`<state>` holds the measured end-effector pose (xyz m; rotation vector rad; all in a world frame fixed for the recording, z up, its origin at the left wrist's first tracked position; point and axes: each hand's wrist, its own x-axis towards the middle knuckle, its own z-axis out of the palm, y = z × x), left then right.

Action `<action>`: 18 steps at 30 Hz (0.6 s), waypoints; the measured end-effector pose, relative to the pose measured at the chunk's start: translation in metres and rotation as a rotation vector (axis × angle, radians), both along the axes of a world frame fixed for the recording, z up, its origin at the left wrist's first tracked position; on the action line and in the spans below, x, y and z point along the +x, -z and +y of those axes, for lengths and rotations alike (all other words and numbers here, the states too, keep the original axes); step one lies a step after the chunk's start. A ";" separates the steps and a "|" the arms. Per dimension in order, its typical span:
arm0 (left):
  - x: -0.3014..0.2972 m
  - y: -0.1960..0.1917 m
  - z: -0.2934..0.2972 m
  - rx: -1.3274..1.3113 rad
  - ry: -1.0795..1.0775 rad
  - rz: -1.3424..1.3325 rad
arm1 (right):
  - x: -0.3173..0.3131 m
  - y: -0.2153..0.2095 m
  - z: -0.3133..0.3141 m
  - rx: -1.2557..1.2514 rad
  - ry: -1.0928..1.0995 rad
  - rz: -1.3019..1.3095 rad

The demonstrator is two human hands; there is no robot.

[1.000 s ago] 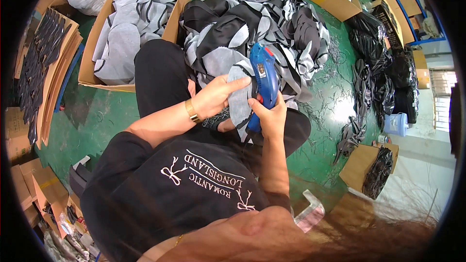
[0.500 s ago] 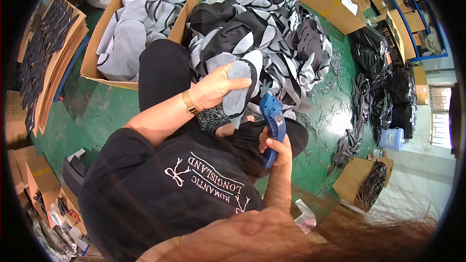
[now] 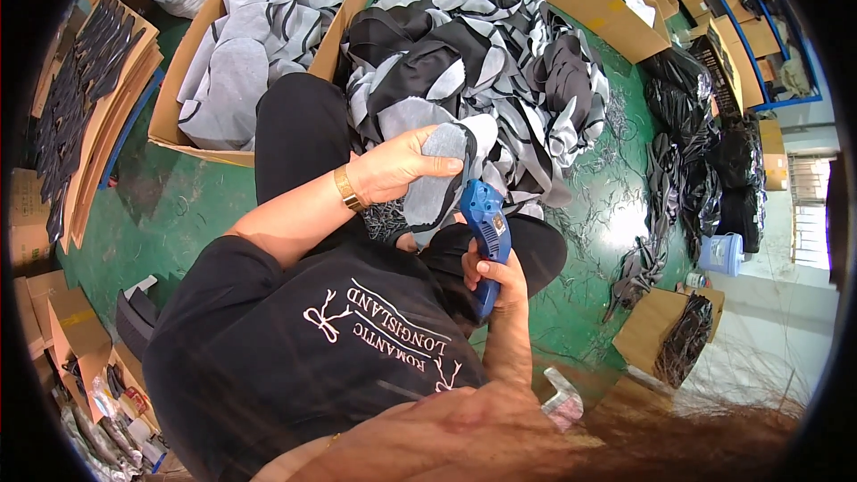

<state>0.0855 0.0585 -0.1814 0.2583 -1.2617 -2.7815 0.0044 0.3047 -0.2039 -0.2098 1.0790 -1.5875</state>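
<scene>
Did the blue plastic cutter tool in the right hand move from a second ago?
Yes. The blue plastic cutter tool dropped from beside the grey and black fabric pile toward the person's lap.

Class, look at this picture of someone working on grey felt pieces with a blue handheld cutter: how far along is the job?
Done, apparently: the cardboard box at upper left holds many stacked grey pieces. In hand: the left hand holds one grey felt piece, while the right hand keeps its grip on the blue cutter at the piece's edge. Left: a large mixed black-and-grey pile ahead, so much seems unfinished.
</scene>
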 end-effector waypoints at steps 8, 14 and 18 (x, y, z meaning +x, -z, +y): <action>0.000 0.000 0.002 -0.067 -0.026 -0.009 | -0.004 -0.009 -0.016 -0.036 0.115 -0.014; -0.004 0.011 -0.003 0.135 -0.135 -0.114 | -0.014 -0.013 -0.006 0.137 0.229 0.400; -0.002 0.013 -0.006 0.176 -0.165 -0.148 | -0.002 -0.017 0.001 0.204 0.252 0.519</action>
